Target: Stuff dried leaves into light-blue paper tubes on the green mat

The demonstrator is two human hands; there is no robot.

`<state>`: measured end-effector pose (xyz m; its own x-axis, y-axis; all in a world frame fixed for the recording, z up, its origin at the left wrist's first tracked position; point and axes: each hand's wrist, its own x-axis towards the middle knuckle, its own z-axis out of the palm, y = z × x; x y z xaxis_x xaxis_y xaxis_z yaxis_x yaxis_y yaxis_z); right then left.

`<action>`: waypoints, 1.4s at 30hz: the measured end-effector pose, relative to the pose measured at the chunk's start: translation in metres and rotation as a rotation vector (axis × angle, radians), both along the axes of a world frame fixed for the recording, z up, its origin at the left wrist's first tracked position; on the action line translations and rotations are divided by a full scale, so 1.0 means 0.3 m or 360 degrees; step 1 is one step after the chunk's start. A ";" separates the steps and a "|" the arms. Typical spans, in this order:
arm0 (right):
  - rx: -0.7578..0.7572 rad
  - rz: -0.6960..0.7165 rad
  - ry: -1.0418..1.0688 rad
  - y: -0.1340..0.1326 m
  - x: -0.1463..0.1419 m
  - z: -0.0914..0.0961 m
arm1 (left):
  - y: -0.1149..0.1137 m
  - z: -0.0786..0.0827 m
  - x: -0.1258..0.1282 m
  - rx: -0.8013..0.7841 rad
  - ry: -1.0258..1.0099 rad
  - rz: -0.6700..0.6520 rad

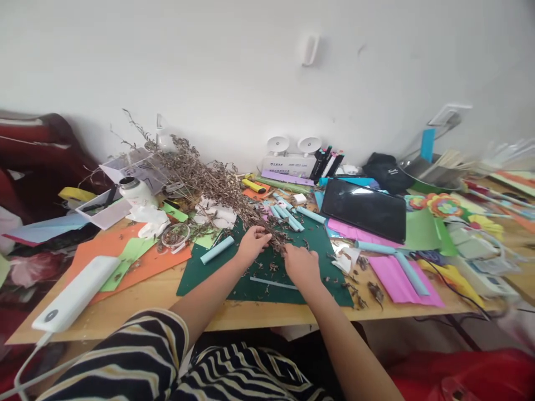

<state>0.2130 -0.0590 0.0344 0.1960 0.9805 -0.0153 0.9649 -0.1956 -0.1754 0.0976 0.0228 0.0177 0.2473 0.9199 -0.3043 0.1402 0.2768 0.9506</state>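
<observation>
A bundle of dried brown branches (200,175) lies across the table, its stem end over a dark green cutting mat (209,275). My left hand (252,243) is closed round the stems near that end. My right hand (301,264) rests just to the right, fingers curled on the stem tips. Dry leaf bits are scattered on the mat. A light blue paper roll (217,250) lies left of my left hand, and a thin pale stick (273,283) lies on the mat in front of my hands.
Orange paper (137,267) and a white power bank (77,292) lie at the left. A black tablet (364,209), pink paper (397,275), several blue rolls (288,214) and paper flowers (443,205) crowd the right. Markers (326,161) and a white jar (134,189) stand farther back.
</observation>
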 end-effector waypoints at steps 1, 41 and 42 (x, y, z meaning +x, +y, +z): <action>0.0003 0.0002 0.0004 -0.006 0.004 0.000 | -0.004 -0.011 0.003 0.0028 0.0034 0.0012; -0.0003 0.0048 0.0835 -0.051 0.156 -0.077 | -0.290 -0.009 0.141 -0.0874 -0.0742 0.0080; -0.0011 0.0048 0.0838 -0.052 0.156 -0.076 | -0.298 -0.012 0.149 -0.0883 -0.0723 0.0006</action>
